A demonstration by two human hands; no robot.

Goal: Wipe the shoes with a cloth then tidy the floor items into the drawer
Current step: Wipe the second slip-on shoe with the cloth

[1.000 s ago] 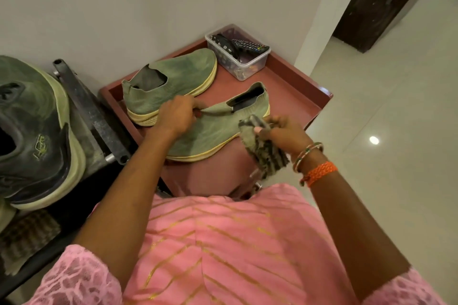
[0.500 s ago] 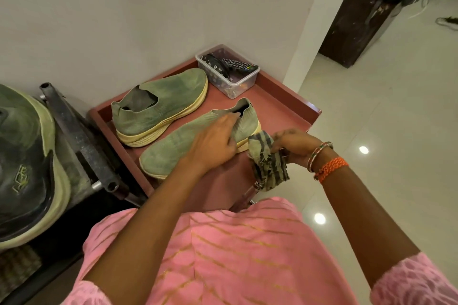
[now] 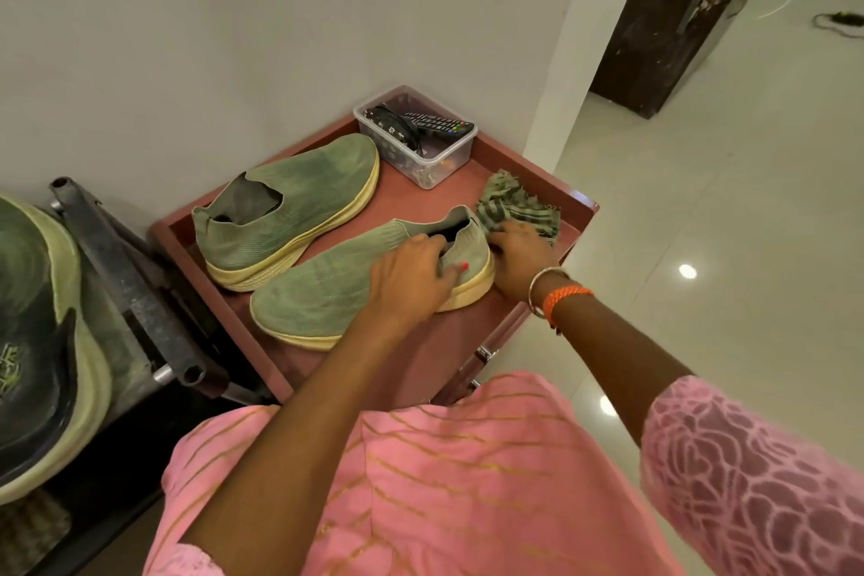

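Note:
Two green knit slip-on shoes with cream soles lie on a reddish-brown cabinet top [image 3: 495,159]. The far shoe [image 3: 299,201] lies untouched by the wall. My left hand [image 3: 411,276] grips the near shoe [image 3: 322,295] at its collar, fingers hooked into the opening. My right hand [image 3: 519,255] presses a striped green cloth [image 3: 514,201] down on the cabinet top just behind that shoe's heel.
A clear plastic tub [image 3: 421,154] with a remote and small items sits at the cabinet's back corner. A metal rack [image 3: 126,281] with a dark shoe [image 3: 37,351] stands to the left. Drawer handles [image 3: 484,353] show at the cabinet's front. Glossy tiled floor [image 3: 701,225] spreads to the right.
My right hand has carried the cloth from the cabinet's front edge up onto the top behind the near shoe's heel. My left hand slid along the shoe to its collar.

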